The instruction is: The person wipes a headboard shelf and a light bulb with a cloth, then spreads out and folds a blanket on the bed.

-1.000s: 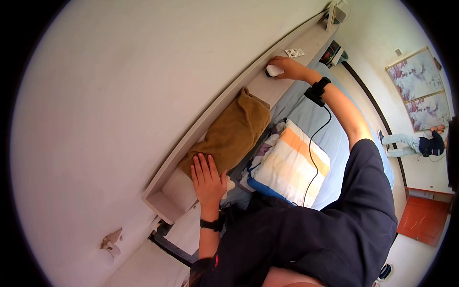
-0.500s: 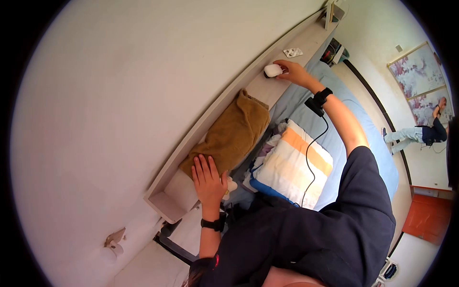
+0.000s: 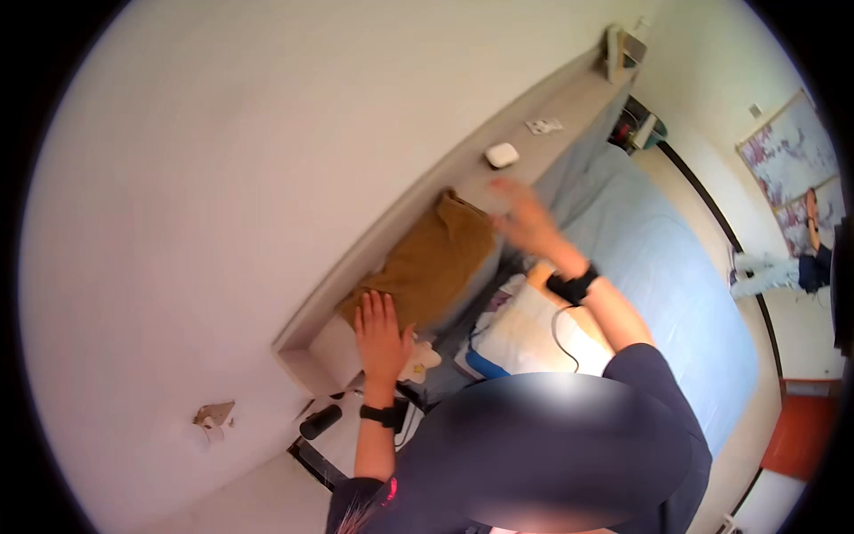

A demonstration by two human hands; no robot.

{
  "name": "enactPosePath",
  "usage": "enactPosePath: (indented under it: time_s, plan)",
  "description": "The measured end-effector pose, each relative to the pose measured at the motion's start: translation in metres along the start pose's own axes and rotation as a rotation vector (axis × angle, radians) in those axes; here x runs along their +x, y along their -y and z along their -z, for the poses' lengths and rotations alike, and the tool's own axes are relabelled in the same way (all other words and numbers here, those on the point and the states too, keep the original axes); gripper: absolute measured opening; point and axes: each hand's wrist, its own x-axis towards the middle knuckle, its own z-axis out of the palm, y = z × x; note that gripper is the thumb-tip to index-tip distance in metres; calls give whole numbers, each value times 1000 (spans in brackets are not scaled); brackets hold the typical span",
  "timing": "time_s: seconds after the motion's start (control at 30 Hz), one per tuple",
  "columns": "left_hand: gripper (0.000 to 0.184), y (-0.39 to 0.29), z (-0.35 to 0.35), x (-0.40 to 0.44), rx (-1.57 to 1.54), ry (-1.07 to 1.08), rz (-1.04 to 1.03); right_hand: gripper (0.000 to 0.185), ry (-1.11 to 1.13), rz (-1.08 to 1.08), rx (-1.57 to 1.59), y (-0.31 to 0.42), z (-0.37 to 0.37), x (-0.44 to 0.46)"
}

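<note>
Head view, as it reaches me on the feed. Item: left grip (image 3: 382, 347), palm down, released and closed around nothing, its fingers laid flat on the near end of the brown cloth (image 3: 436, 258). Item: right grip (image 3: 531, 222), blurred, likewise released, fingers apart, raised near the shelf edge and holding nothing that I can see. Item: the brown cloth, one piece, rumpled, lying lengthwise on the pale shelf (image 3: 578, 100) along the wall. Item: white rounded object (image 3: 503, 154), dark underneath, resting on the shelf beyond the cloth, apart from the right grip. Item: small flat packet (image 3: 543, 126), farther along the same shelf. Item: folded quilt (image 3: 525, 334), cream and orange, on the bed (image 3: 658, 245), partly behind the right forearm. Item: black wristbands, one per arm; I count two. Item: another person (image 3: 811, 267), well apart, at the right edge of the view
</note>
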Motion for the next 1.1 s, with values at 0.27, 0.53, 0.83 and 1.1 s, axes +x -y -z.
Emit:
enactPosePath:
  time_s: [0.27, 0.53, 0.83, 1.1]
  plan:
    - [60, -1, -3, -9, 26, -51, -33, 57, 30, -29, -234, 87, -91, -43]
    - [55, 4, -6, -29, 54, -32, -39, 53, 40, 37, -330, 100, -104, -48]
    - [40, 31, 13, -101, 147, -111, 39, 43, 65, 162, -93, 206, -148, -82]
    - [31, 40, 0, -94, 222, -184, 1, 21, -70, 101, 90, 218, -152, -91]
